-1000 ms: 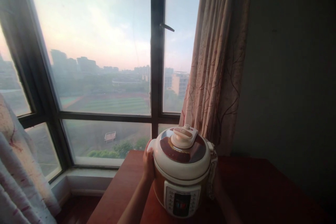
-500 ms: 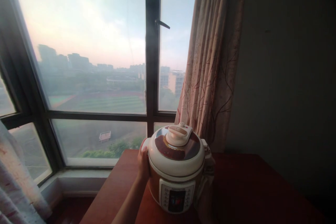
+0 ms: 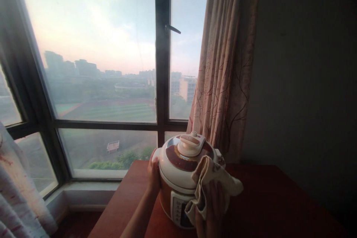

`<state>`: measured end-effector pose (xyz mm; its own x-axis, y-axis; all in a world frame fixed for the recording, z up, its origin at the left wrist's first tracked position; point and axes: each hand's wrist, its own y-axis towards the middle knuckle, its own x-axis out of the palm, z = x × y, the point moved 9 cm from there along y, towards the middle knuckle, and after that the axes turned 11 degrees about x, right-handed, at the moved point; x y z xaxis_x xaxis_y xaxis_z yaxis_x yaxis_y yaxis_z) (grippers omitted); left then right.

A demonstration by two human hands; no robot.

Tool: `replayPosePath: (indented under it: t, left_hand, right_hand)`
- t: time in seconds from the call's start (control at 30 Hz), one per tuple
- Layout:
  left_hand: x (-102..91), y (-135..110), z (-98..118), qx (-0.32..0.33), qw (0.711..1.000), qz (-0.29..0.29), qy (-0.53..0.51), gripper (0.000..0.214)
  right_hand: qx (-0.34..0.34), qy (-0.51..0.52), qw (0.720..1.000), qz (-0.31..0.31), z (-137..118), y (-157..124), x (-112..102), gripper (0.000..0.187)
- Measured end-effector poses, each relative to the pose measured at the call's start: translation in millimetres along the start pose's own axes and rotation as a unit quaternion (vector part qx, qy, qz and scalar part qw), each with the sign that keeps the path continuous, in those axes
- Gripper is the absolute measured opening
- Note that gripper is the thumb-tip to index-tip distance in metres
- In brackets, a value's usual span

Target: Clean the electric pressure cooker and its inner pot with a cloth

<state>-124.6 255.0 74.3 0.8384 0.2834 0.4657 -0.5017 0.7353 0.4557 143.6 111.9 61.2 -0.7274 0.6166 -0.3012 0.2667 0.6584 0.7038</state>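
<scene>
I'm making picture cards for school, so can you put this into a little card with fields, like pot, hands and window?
Pot: cream-and-brown electric cooker, lid on, standing on a red-brown table
Left hand: holds the cooker's left handle
Right hand: holds a pale cloth up to the cooker's right front
Control panel: partly hidden by the cloth
Window: shows sky, buildings, greenery
Curtain: branch-patterned, right of the glass

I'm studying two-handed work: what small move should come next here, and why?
Perhaps slide the cloth left across the control panel: the right hand holds it over the right front of the electric pressure cooker, hiding part of that panel, while the left hand holds the cooker's left side.
</scene>
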Motion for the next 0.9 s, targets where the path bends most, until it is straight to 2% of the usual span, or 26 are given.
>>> replayPosePath:
  t: [0.07, 0.17, 0.27, 0.4, 0.5, 0.67, 0.8, 0.9]
  left_hand:
    - [-1.1, 0, -2, -0.008, 1.0, 0.004, 0.003, 0.061]
    - [-0.5, -1, -1, -0.014, 1.0, 0.006, 0.002, 0.061]
    - [1.4, -1, 2, -0.011, 1.0, 0.002, 0.004, 0.061]
    - [2.7, 0, 6, 0.006, 1.0, -0.005, 0.013, 0.058]
    - [2.9, -1, 5, 0.007, 1.0, -0.007, 0.011, 0.057]
    - [1.6, -1, 2, 0.001, 1.0, -0.002, 0.007, 0.058]
    - [2.5, 0, 0, -0.004, 1.0, -0.004, -0.001, 0.06]
    - [1.4, 1, 2, 0.002, 1.0, 0.007, 0.007, 0.061]
  right_hand:
    - [-0.123, -0.066, 0.989, -0.045, -27, 31, -2, 0.06]
    - [-0.174, -0.087, 0.979, -0.066, -45, 82, -11, 0.059]
    - [-0.146, -0.028, 0.987, -0.055, -44, 116, -16, 0.044]
    - [-0.051, 0.06, 0.997, 0.015, -23, 120, -19, 0.032]
    - [0.08, 0.121, 0.986, 0.081, 4, 99, -19, 0.038]
    - [0.308, 0.212, 0.92, 0.118, 62, 26, 2, 0.055]
    - [0.399, 0.191, 0.886, 0.139, 99, -49, 17, 0.059]
    - [0.447, 0.152, 0.869, 0.148, 108, -88, 14, 0.058]
